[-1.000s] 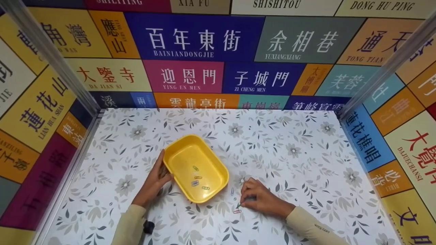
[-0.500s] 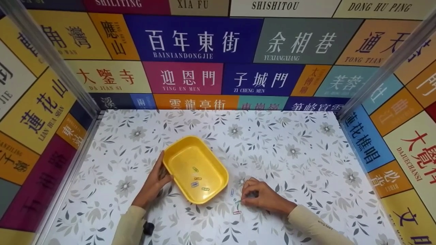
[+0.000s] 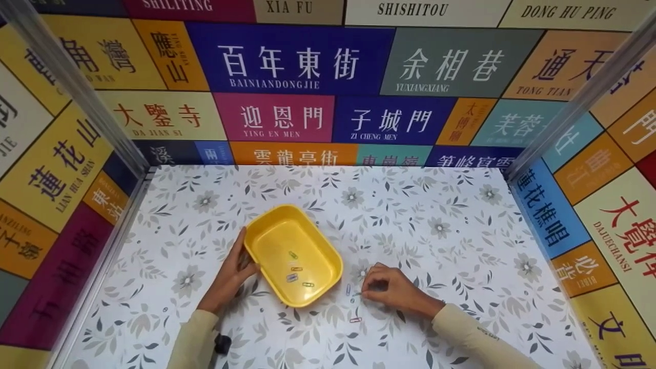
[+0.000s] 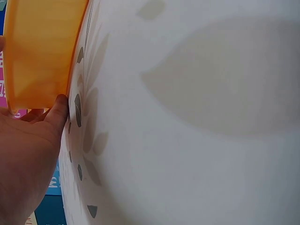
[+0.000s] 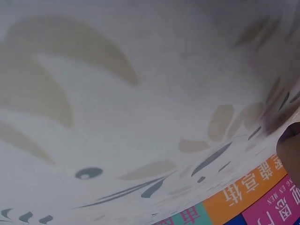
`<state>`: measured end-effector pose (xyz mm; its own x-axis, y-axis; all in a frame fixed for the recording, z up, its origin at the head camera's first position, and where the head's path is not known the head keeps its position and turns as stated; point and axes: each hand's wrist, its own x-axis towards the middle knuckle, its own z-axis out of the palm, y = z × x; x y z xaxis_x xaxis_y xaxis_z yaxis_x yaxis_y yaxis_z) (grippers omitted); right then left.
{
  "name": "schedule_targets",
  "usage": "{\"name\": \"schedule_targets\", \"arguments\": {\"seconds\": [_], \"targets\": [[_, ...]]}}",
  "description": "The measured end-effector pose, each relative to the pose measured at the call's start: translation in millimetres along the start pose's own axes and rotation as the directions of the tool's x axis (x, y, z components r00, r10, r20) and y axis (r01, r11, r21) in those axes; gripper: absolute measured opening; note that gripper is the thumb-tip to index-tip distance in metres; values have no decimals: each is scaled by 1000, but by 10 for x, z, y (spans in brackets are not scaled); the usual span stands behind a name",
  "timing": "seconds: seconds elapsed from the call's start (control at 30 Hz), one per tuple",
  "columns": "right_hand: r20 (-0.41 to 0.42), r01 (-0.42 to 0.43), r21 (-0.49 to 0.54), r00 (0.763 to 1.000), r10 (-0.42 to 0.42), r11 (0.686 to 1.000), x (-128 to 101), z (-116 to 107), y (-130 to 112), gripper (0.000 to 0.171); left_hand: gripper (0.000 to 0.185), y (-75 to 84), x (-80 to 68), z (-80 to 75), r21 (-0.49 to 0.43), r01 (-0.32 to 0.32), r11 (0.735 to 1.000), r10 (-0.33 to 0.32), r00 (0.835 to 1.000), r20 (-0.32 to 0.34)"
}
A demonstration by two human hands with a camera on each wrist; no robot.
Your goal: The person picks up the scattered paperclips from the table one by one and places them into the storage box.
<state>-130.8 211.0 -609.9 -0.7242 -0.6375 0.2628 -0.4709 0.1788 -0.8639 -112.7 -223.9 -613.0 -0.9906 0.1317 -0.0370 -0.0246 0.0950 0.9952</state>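
Observation:
My left hand holds the left side of a yellow plastic tray; in the left wrist view its thumb presses the tray's outer wall low down by the table. Several paper clips lie in the tray, among them a green one, an orange one and a bluish one. Right of the tray, my right hand pinches a small green paper clip between thumb and index finger. The right wrist view shows just a sliver of that hand.
A blue paper clip lies between tray and right hand. A red paper clip lies nearer the front. The tabletop has a floral print with small dots. Panels with Chinese lettering enclose the back and sides.
My right hand has drawn the green paper clip away from beside the red one, slightly toward the back. The left hand and tray stay in place.

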Motion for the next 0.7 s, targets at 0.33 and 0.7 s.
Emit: {"name": "schedule_targets", "arguments": {"seconds": [0.33, 0.7], "targets": [[-37, -92, -7, 995, 91, 996, 72, -46, -59, 5, 97, -21, 15, -18, -8, -22, 1000, 22, 1000, 8], [-63, -88, -7, 994, 87, 996, 148, -69, -128, 6, 98, -33, 12, -14, -21, -32, 999, 32, 999, 17]]}}
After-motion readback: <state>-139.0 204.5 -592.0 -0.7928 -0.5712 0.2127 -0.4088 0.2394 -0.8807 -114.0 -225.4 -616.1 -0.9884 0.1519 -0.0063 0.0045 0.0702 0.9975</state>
